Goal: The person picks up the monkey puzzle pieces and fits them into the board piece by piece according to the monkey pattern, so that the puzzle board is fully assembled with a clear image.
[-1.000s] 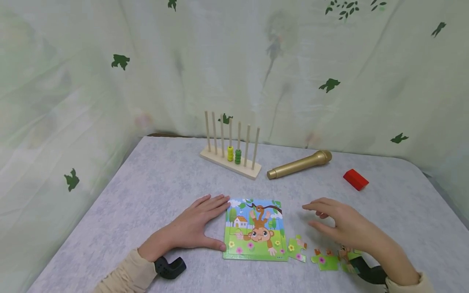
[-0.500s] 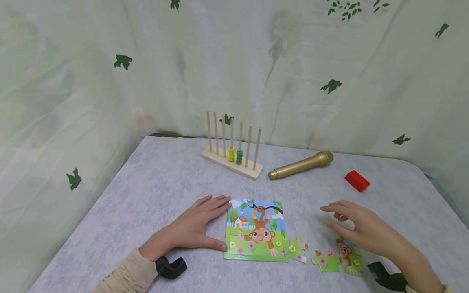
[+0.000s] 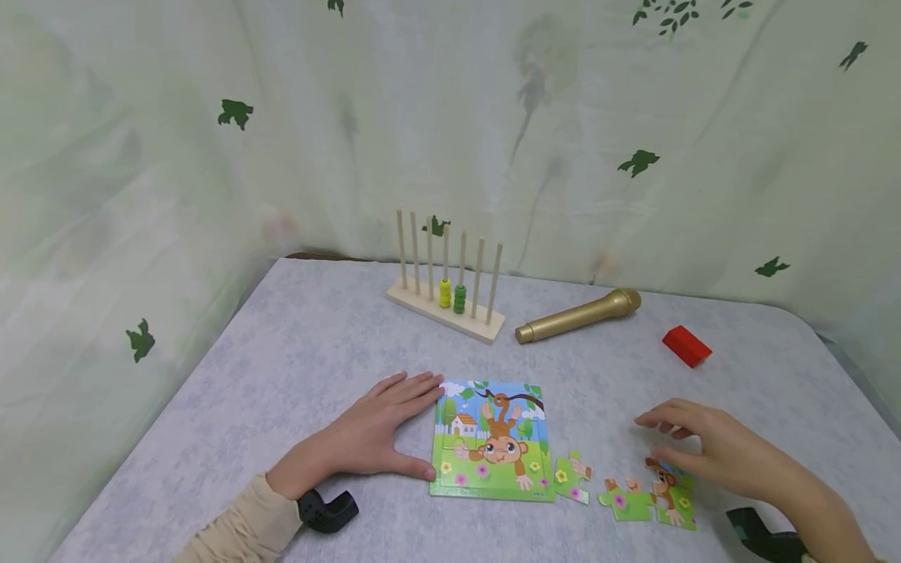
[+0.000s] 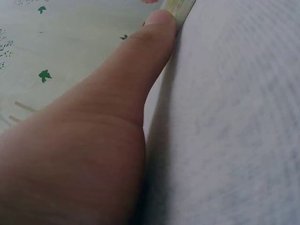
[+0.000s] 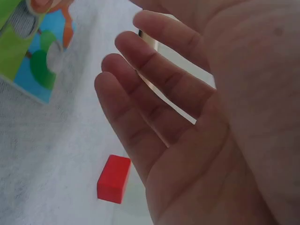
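A square monkey puzzle [image 3: 493,446] lies on the table in the head view, its picture filled with pieces. My left hand [image 3: 373,430] rests beside it, fingers spread and straight, fingertips and thumb touching its left edge. In the left wrist view the thumb [image 4: 136,51] meets the board's edge. Loose jigsaw pieces lie to the right: a green one [image 3: 572,478] close to the board, a second [image 3: 626,502] farther right, and one with a monkey on it [image 3: 674,496]. Over that last piece hovers my right hand [image 3: 732,450], fingers relaxed and holding nothing, partly covering it.
Behind the puzzle stands a wooden peg rack [image 3: 446,313] with yellow and green beads. A gold toy microphone [image 3: 577,316] lies right of it. Farther right is a red block [image 3: 687,346]. A patterned curtain [image 3: 450,117] hangs behind the table.
My right hand has moved right and slightly nearer, from beside the puzzle to above the monkey piece at the far right. The left hand has stayed at the puzzle's edge.
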The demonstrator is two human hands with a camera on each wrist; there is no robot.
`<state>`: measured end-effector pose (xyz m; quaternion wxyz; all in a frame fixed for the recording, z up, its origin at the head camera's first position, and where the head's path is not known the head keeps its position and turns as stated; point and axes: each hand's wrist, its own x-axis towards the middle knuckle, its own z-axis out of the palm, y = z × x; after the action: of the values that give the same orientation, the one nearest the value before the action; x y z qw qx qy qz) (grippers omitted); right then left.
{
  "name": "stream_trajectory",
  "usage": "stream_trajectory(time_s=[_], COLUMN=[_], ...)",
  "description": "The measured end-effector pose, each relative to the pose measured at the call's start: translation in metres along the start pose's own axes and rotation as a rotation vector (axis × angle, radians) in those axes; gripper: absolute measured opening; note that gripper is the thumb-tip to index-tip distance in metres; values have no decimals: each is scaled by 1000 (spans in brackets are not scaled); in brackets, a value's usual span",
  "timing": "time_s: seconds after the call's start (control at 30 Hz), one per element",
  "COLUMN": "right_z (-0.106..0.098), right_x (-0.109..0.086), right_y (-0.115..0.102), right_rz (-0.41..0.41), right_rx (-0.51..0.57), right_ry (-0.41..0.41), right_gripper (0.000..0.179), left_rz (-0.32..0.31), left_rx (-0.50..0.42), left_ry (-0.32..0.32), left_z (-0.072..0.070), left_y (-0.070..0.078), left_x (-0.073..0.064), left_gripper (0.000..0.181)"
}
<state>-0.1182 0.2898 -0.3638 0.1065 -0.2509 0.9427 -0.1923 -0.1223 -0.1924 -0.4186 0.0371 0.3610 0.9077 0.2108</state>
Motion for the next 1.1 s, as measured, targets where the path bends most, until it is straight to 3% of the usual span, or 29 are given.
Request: stream_trajectory(time_s=[0.27,0.5,0.63,1.1], right_z=[0,-2,-2,-2], right_x=[-5,-6,-8,-14], right_y=[12,16,20,28], right_rz=[0,84,93,109], right_rx=[29,37,62,79], right_ry=[-66,-117,-150,-182], right_gripper=[43,52,52,47], left_rz=[-1,-6,-5,-2], left_rx=[-1,-2,-5,-4], left_ry=[-1,-2,-2,4], left_z=[0,-1,-1,-1], left_y=[0,0,0,0], left_x=[0,1,1,1], left_gripper=[110,111,111,110])
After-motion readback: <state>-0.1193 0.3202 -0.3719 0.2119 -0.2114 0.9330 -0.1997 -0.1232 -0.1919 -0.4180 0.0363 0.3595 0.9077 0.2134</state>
